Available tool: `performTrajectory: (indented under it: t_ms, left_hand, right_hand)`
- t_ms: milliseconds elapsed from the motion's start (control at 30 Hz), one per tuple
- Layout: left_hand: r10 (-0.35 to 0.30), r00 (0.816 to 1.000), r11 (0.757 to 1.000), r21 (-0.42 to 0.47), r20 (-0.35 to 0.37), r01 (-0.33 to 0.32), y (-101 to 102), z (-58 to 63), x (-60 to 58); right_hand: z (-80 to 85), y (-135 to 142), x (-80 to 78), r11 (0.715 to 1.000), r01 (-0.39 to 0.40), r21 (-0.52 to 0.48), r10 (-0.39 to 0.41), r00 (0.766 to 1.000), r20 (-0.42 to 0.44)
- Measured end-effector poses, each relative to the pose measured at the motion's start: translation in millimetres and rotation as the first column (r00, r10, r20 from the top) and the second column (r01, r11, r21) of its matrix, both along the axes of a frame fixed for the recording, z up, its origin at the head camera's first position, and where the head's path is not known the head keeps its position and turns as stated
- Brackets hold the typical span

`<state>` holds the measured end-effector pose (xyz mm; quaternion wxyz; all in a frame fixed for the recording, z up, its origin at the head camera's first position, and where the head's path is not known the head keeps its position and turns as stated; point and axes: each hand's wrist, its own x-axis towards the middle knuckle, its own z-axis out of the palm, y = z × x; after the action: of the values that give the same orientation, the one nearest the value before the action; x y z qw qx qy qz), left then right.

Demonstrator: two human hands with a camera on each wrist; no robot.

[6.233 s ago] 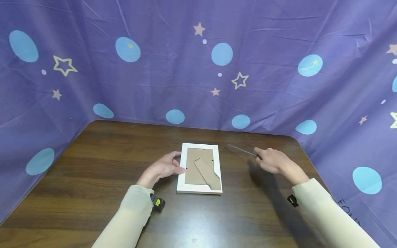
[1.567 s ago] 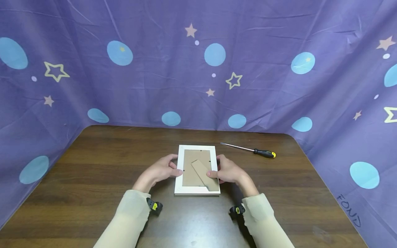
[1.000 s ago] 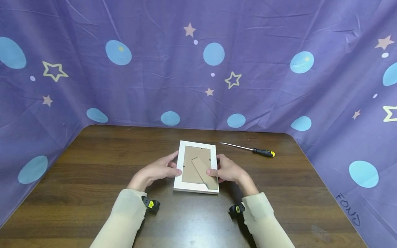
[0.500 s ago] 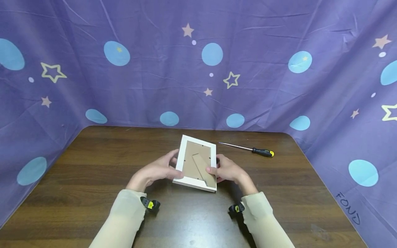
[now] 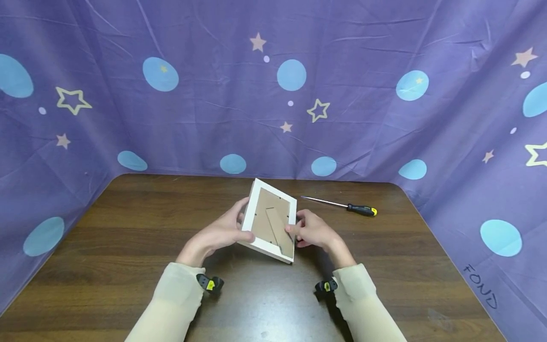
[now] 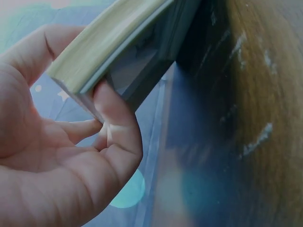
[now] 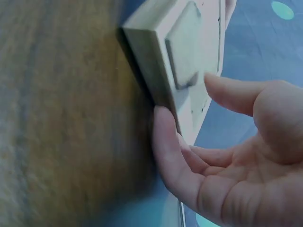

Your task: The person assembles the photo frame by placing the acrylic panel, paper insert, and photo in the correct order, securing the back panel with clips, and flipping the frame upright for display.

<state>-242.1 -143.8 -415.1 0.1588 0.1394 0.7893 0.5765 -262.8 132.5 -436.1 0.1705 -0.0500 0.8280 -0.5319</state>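
A white picture frame (image 5: 262, 221) shows its brown backboard and slanted easel leg (image 5: 277, 225) in the head view. Its left side is raised, while the lower right corner stays down by the table. My left hand (image 5: 219, 234) grips the left edge, thumb on the back. In the left wrist view a finger curls under the frame (image 6: 111, 47), against its front side. My right hand (image 5: 315, 231) holds the right edge, thumb over the easel leg. From the right wrist, the fingers of that hand (image 7: 236, 184) bend round the edge of the frame (image 7: 147, 45).
A screwdriver (image 5: 361, 209) with a black and yellow handle lies behind and right of the frame, its shaft pointing left. The brown wooden table (image 5: 141, 228) is bounded by a purple curtain (image 5: 205, 114) with stars and blue dots at the back and sides.
The right hand held the screwdriver at first; it was laid down and that hand took the frame's right edge. Since then the frame's left side has risen, tipping it toward the right.
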Motion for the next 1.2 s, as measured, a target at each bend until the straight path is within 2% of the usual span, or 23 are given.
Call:
performTrajectory:
  t_ms: [167, 367, 567, 867, 1200]
  left_hand:
    - [0.030, 0.998, 0.999, -0.018, -0.054, -0.031, 1.9, 6.5, 1.5]
    - [0.101, 0.982, 0.985, -0.125, -0.159, -0.121, 4.8, 17.6, 6.2]
    - [0.151, 0.949, 0.952, -0.216, -0.277, -0.215, 7.7, 27.8, 11.4]
    - [0.176, 0.896, 0.907, -0.287, -0.407, -0.309, 11.6, 39.7, 17.2]
    - [0.165, 0.850, 0.889, -0.298, -0.500, -0.348, 21.4, 44.9, 25.5]
  right_hand:
    - [4.6, 6.1, -5.5, 0.996, 0.069, -0.065, -0.072, 0.996, -0.046]
    - [11.4, 9.7, -9.9, 0.977, 0.106, -0.187, -0.117, 0.992, -0.052]
    - [16.4, 10.7, -11.3, 0.953, 0.143, -0.266, -0.156, 0.987, -0.032]
    - [19.9, 11.4, -10.2, 0.947, 0.145, -0.288, -0.159, 0.987, -0.026]
    - [22.0, 8.7, -8.8, 0.941, 0.137, -0.308, -0.147, 0.989, -0.010]
